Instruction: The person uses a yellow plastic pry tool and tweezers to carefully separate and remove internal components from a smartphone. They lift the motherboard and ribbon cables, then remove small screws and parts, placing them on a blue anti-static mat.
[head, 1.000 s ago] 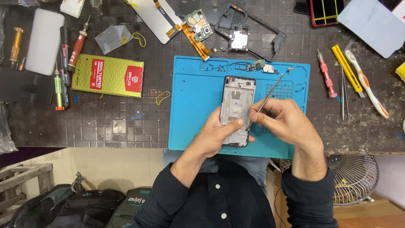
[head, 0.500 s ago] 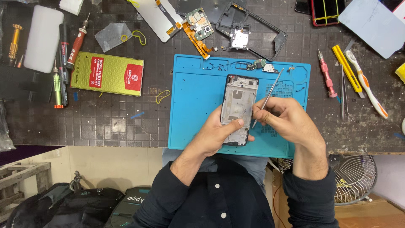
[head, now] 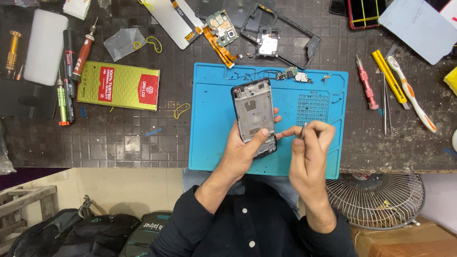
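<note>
Head view: left hand [head: 243, 152] grips the phone frame [head: 253, 116] over the blue mat [head: 214, 143]. Right hand [head: 309, 147] pinches tweezers [head: 301, 132] beside it. Best to keep the frame steady.

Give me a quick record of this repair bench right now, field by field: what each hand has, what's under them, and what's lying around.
Left hand: holds a phone frame, thumb across its lower part
Right hand: pinches a thin metal tool beside the frame
Surface: blue mat on a dark bench
On mat: small loose parts near its top edge
Left of mat: yellow-green packet, screwdrivers
Right of mat: toothbrush, tweezers
</note>
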